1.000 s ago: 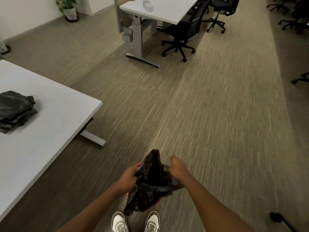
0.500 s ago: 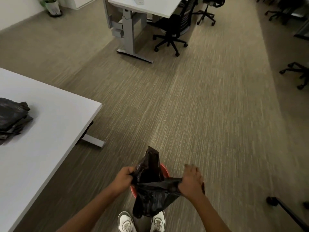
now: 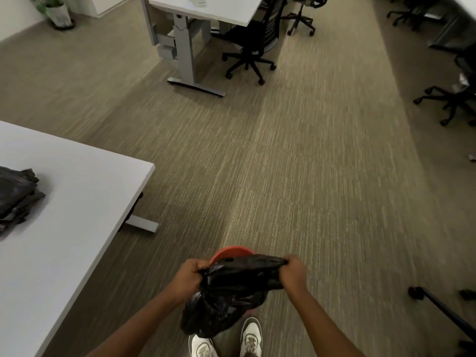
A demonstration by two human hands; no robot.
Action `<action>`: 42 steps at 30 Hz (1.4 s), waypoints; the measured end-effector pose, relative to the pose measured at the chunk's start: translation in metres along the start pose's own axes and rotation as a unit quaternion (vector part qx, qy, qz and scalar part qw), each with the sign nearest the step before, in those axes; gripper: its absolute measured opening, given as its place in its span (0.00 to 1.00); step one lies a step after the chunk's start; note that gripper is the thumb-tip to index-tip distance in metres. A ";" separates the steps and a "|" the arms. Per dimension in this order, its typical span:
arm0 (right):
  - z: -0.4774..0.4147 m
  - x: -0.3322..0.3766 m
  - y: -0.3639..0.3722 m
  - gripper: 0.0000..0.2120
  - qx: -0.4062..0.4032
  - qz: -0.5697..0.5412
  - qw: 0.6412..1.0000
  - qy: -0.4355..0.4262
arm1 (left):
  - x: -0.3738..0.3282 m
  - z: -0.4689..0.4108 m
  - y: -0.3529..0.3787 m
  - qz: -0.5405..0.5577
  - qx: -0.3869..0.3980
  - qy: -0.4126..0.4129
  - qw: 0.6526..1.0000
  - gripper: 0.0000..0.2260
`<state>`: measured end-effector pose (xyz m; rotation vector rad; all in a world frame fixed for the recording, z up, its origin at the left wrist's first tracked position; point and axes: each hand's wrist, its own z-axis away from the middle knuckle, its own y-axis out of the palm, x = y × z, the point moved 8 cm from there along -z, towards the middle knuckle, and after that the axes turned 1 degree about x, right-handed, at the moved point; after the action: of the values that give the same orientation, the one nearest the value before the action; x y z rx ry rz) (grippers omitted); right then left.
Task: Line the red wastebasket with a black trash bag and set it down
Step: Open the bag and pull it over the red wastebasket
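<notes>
A crumpled black trash bag (image 3: 231, 292) hangs between my two hands above the floor. My left hand (image 3: 189, 276) grips its left edge and my right hand (image 3: 293, 274) grips its right edge, with the top edge stretched flat between them. Behind the bag, only the far rim of the red wastebasket (image 3: 231, 251) shows; the rest is hidden by the bag. The bag's lower part droops toward my white shoes (image 3: 251, 336).
A white table (image 3: 77, 202) stands at the left with a pile of folded black bags (image 3: 15, 197) on it. Another desk (image 3: 213, 9) and black office chairs (image 3: 249, 47) stand farther off. A black wheeled base (image 3: 438, 305) lies at the right. Carpet stretches ahead.
My hands have pulled apart, stretching the bag's top edge wide and flat where it earlier stood up in a peak. The red rim now shows beyond the bag.
</notes>
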<state>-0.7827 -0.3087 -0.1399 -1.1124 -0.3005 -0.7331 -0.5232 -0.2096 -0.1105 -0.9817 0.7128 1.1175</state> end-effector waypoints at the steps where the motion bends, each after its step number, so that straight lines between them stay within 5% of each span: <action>1: 0.003 -0.009 -0.009 0.09 -0.019 -0.032 0.999 0.024 | 0.012 -0.002 -0.007 -0.051 -0.016 -0.016 0.998 0.22; 6: 0.024 -0.022 -0.019 0.06 -0.045 -0.107 0.993 0.015 | 0.050 -0.018 -0.017 -0.164 -0.025 -0.061 0.984 0.18; 11: 0.021 -0.038 0.003 0.07 0.012 -0.105 0.994 0.011 | 0.080 -0.034 -0.014 -0.171 -0.058 -0.118 0.977 0.15; 17: -0.022 -0.072 0.045 0.10 0.053 -0.108 0.991 0.055 | 0.134 -0.058 0.000 0.025 -0.151 -0.218 0.964 0.21; 22: -0.052 -0.130 0.094 0.13 0.074 -0.110 0.982 0.132 | 0.191 -0.069 0.030 0.211 -0.254 -0.296 0.896 0.17; 30: -0.094 -0.176 0.169 0.14 0.122 -0.050 0.983 0.127 | 0.255 -0.100 0.060 0.234 -0.294 -0.358 0.855 0.16; 42: -0.252 -0.184 0.241 0.08 0.155 0.033 0.987 0.013 | 0.324 -0.230 0.052 0.079 -0.141 -0.339 0.927 0.10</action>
<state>-0.7900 -0.4046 -0.5229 -0.8135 -0.3418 -0.6171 -0.4730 -0.2829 -0.5011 -0.7016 0.0635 1.6174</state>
